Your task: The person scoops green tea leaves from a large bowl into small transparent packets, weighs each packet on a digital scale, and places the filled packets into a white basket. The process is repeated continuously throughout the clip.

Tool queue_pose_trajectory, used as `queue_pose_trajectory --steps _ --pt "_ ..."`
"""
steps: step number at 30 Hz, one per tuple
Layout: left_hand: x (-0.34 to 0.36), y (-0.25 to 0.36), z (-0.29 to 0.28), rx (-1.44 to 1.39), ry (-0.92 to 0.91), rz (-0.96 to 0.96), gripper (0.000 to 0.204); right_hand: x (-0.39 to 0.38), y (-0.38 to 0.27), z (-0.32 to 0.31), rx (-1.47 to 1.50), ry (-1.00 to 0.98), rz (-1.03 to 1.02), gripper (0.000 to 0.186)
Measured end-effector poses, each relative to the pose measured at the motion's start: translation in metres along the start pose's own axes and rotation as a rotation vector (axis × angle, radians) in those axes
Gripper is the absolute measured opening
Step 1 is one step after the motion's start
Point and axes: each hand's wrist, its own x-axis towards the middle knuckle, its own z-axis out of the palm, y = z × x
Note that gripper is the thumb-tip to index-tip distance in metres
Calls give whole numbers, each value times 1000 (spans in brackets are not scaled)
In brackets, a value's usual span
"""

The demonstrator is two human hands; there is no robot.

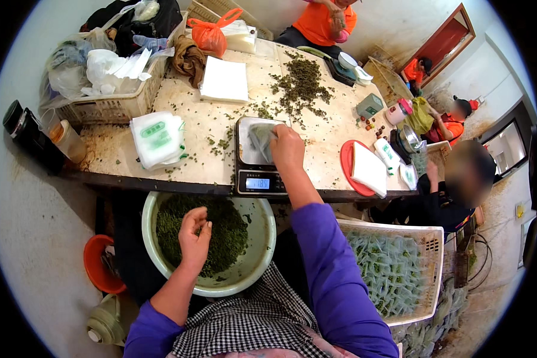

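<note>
My right hand (287,147) is closed on the top of a small clear plastic bag (260,140). The bag rests on the steel plate of a digital kitchen scale (243,154) with a lit display, at the table's near edge. My left hand (195,234) hovers over a large pale green basin (268,238) below the table edge. Its fingers are curled toward the thumb; what they hold, if anything, is too small to make out. Small dark green grains, like green peppercorns (227,247), fill much of the basin.
Left of the scale lie printed plastic bags (156,140); beyond it, white sheets (224,79) and scattered grains (301,83). A crate of filled bags (388,274) stands at my right. A red bucket (101,262) is at my left. Several people sit around the table's far and right sides.
</note>
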Motion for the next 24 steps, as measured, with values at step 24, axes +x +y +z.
queue_pose_trajectory --steps 24 --pt "-47 6 4 657 -275 433 65 -156 -108 -133 -216 -1091 -406 68"
